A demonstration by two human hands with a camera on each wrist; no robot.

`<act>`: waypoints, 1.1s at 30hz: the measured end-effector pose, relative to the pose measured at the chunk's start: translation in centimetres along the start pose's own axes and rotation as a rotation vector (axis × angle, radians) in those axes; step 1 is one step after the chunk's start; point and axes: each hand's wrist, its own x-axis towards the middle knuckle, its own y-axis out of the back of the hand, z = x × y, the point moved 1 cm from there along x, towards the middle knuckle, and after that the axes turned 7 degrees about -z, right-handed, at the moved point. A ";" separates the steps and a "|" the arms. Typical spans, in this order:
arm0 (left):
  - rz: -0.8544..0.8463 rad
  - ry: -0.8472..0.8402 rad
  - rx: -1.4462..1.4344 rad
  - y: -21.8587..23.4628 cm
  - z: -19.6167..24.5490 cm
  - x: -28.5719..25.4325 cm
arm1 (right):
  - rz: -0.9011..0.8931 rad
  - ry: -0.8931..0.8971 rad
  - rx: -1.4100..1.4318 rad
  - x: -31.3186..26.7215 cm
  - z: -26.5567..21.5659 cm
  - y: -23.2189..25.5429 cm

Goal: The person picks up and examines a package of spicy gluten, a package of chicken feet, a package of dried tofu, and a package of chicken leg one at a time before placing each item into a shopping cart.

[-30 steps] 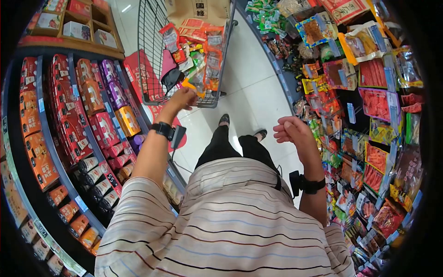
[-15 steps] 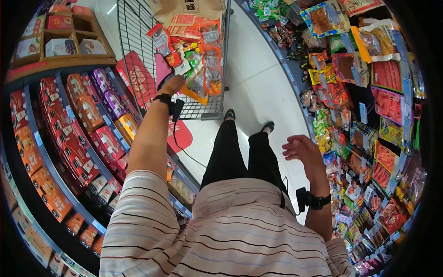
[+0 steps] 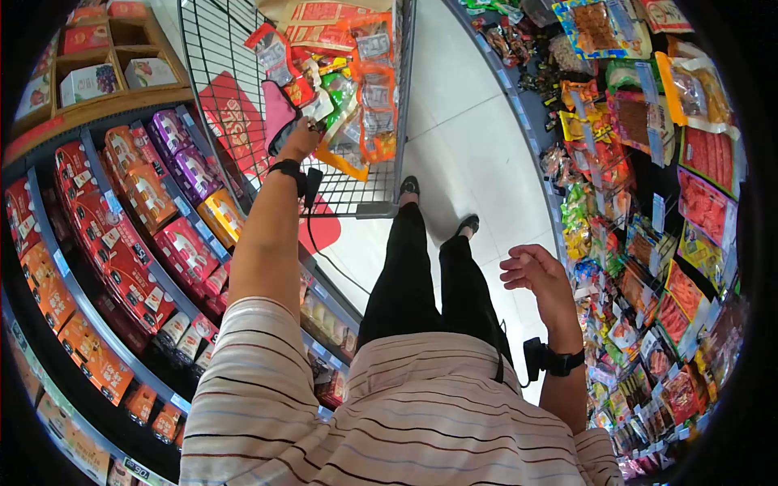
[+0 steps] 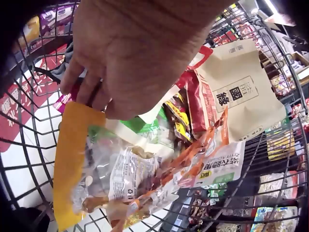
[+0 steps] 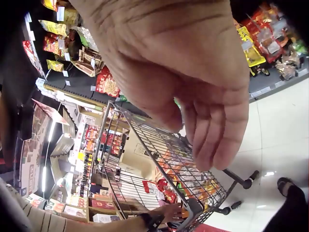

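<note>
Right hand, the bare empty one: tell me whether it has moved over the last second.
Yes. The right hand has dropped lower and drifted right in the head view, away from the black wire shopping cart, toward the snack shelves.

The wire cart (image 3: pixel 243 89) is black and holds orange, red and green snack packets (image 3: pixel 356 89) and a beige paper bag (image 4: pixel 241 92) with black characters. The shirt (image 3: pixel 389 413) is cream with thin dark stripes; the trousers (image 3: pixel 421 275) are black.

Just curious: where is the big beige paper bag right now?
In the head view, the beige paper bag sits at the cart's far end, behind the orange snack packets.
</note>
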 end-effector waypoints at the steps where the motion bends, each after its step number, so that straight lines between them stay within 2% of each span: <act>1: 0.054 -0.015 -0.027 0.4 0.4 -0.6 | -0.008 0.000 0.007 0.1 0.1 0.1; 4: -0.142 -0.282 0.195 1.3 1.6 -2.5 | -0.015 -0.016 0.017 0.3 0.1 -0.1; 5: -0.179 -0.432 0.426 0.5 -0.3 -0.5 | -0.016 -0.024 0.018 0.5 0.2 0.0; 6: -0.183 -0.597 0.643 0.5 0.0 -0.2 | -0.018 -0.024 0.016 0.6 0.1 0.0; 9: -0.184 -0.072 0.200 -0.8 0.9 -0.2 | -0.009 -0.033 0.018 0.8 0.4 -0.1; 11: -0.159 -0.084 0.222 -2.3 -1.5 2.5 | -0.002 -0.037 0.025 1.2 0.9 0.1; 13: -0.113 -0.059 0.167 -1.1 2.6 -0.1 | -0.002 -0.040 0.036 1.3 1.0 0.2; 14: -0.121 0.036 0.143 -0.4 3.9 -0.9 | 0.002 -0.041 0.042 1.2 1.1 0.1; 18: 0.025 0.155 0.057 0.7 2.3 -0.9 | 0.009 -0.047 0.049 1.5 1.2 -0.2; 21: 0.105 0.154 0.035 1.1 1.6 -1.1 | 0.006 -0.046 0.045 1.6 1.1 -0.5; 22: 0.068 0.152 0.018 1.0 0.3 0.0 | 0.008 -0.050 0.045 1.8 1.1 -0.6; 25: 0.102 0.049 0.160 0.5 -1.5 1.5 | 0.011 -0.061 0.046 2.1 1.3 -0.9; 28: 0.260 0.133 0.234 -0.3 -1.4 1.5 | 0.015 -0.071 0.050 2.2 1.7 -1.0; 31: 0.072 0.123 0.135 0.8 -1.0 2.1 | 0.019 -0.078 0.055 2.2 1.9 -1.2; 32: -0.023 0.213 0.064 1.0 -1.1 2.0 | 0.021 -0.078 0.057 2.3 1.9 -1.3; 33: -0.045 0.244 0.034 1.0 -1.1 1.7 | 0.019 -0.081 0.063 2.4 2.0 -1.2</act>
